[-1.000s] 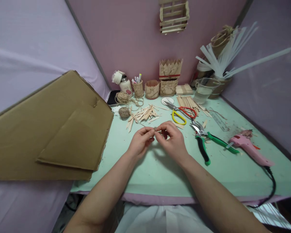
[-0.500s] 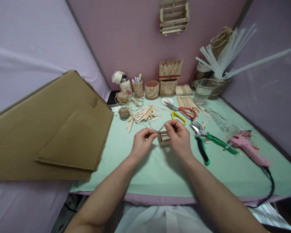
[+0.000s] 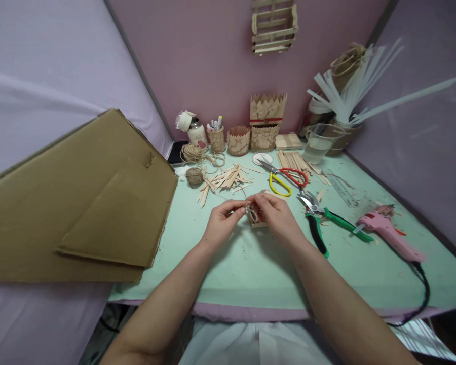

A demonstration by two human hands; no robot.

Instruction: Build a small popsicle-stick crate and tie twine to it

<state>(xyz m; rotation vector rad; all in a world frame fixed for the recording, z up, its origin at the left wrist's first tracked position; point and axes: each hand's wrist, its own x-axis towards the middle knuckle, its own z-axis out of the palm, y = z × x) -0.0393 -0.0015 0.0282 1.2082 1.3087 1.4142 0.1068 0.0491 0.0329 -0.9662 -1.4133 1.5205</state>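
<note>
My left hand [image 3: 227, 221] pinches a thin length of twine [image 3: 254, 215] between thumb and forefinger. Facing it, my right hand [image 3: 273, 211] is closed on the same twine, which bends into a small loop between the fingertips. Under the fingers stands a small slatted wooden box [image 3: 259, 224], mostly covered by my right hand. A strand runs back from my hands towards a ball of twine [image 3: 194, 176]. Behind my hands lies a heap of cut wooden sticks [image 3: 230, 178].
Scissors [image 3: 285, 175] with red and yellow handles, green-handled pruning shears [image 3: 317, 210] and a pink glue gun [image 3: 391, 234] lie to the right. Cardboard [image 3: 110, 223] leans at the left. A plastic cup of water [image 3: 319, 144] and decorated stick holders [image 3: 238, 141] stand at the back.
My right hand has come down and closer to my left. The twine, earlier stretched between them, now forms a loop over the box.
</note>
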